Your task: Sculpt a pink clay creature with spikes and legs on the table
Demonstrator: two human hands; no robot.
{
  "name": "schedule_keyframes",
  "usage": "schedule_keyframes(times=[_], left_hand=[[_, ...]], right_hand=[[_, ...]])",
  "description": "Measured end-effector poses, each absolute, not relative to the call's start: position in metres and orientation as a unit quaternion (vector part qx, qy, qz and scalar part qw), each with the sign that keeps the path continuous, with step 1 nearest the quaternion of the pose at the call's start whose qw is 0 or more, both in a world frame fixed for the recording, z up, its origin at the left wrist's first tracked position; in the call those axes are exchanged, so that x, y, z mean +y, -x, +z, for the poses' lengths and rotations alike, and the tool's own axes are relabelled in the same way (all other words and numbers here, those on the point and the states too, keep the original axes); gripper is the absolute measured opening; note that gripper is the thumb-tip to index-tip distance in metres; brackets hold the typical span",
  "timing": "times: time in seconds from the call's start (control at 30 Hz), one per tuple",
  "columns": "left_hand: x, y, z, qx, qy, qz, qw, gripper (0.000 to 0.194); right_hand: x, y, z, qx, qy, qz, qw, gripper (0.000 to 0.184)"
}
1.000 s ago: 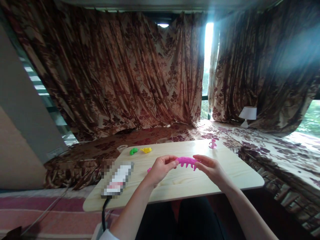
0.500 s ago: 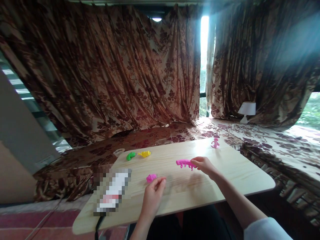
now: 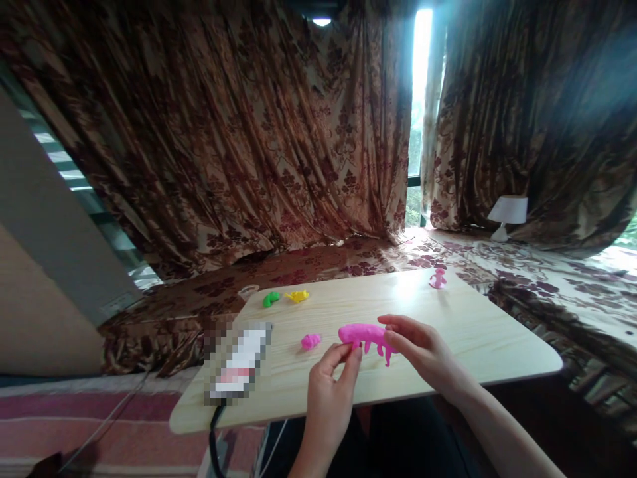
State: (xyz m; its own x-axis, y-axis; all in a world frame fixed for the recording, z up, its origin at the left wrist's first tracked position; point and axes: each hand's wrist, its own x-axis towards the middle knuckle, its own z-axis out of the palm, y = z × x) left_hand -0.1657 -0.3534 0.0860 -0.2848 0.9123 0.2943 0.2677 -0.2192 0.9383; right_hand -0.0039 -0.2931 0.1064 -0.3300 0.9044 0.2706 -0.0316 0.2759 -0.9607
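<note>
A bright pink modelling-clay piece, long and bent with several small legs hanging below, is held above the table. My left hand pinches it between thumb and fingers near its left end, at a front leg. My right hand is at its right end, thumb against the clay and the upper finger stretched out above it. That end is partly hidden by the fingers. A smaller pink clay lump lies on the table just left of the held piece.
The pale wooden table bears a green clay piece, a yellow clay piece and a pink figure at the far right. A blurred-out flat object with a black cable lies left. A white lamp stands beyond.
My left hand has moved right and taken hold of the left end of the pink clay piece. My right hand's fingers have shifted on its right end. The view has tilted slightly.
</note>
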Motion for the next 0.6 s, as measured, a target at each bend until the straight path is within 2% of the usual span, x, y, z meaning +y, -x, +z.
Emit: schedule_keyframes(times=[0.17, 0.3, 0.47, 0.6], left_hand=[[-0.364, 0.165, 0.100, 0.567, -0.553, 0.559, 0.244, 0.025], [-0.367, 0.164, 0.104, 0.566, -0.566, 0.554, 0.231, 0.024], [-0.372, 0.162, 0.107, 0.552, -0.572, 0.568, 0.213, 0.020], [-0.377, 0.163, 0.110, 0.547, -0.570, 0.572, 0.220, 0.018]], right_hand=[[-0.303, 0.009, 0.123, -0.676, 0.322, 0.485, 0.452, 0.029], [-0.310, 0.014, 0.126, -0.655, 0.276, 0.530, 0.461, 0.022], [-0.317, 0.020, 0.129, -0.658, 0.263, 0.532, 0.464, 0.029], [-0.321, 0.024, 0.133, -0.658, 0.277, 0.513, 0.476, 0.027]])
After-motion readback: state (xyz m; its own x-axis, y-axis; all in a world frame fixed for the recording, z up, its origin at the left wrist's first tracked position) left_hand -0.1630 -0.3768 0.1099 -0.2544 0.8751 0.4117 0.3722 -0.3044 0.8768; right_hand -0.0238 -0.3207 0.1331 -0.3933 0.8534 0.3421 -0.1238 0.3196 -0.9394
